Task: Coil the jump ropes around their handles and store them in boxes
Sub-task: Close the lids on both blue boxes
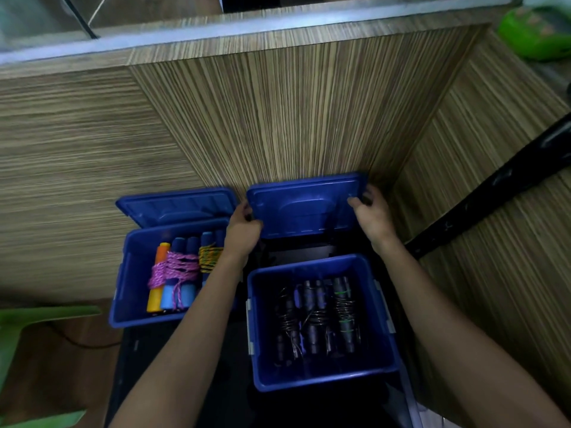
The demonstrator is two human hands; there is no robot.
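Note:
Two blue boxes stand side by side on a dark surface. The left box (129,273) holds coiled jump ropes with orange and blue foam handles, wound in pink rope (174,270) and yellow rope (208,256). The right box (312,378) holds several dark-handled ropes (318,316) coiled with thin wire cord. Behind the right box a blue lid (301,205) is held up against the wooden wall. My left hand (242,233) grips its left edge and my right hand (372,216) grips its right edge.
The left box's lid (176,205) leans open behind it. Striped wooden panels (278,112) wall in the corner behind and on both sides. A black bar (494,186) slants at the right. Green plastic furniture (27,322) sits at the lower left, and a green object (537,32) at the top right.

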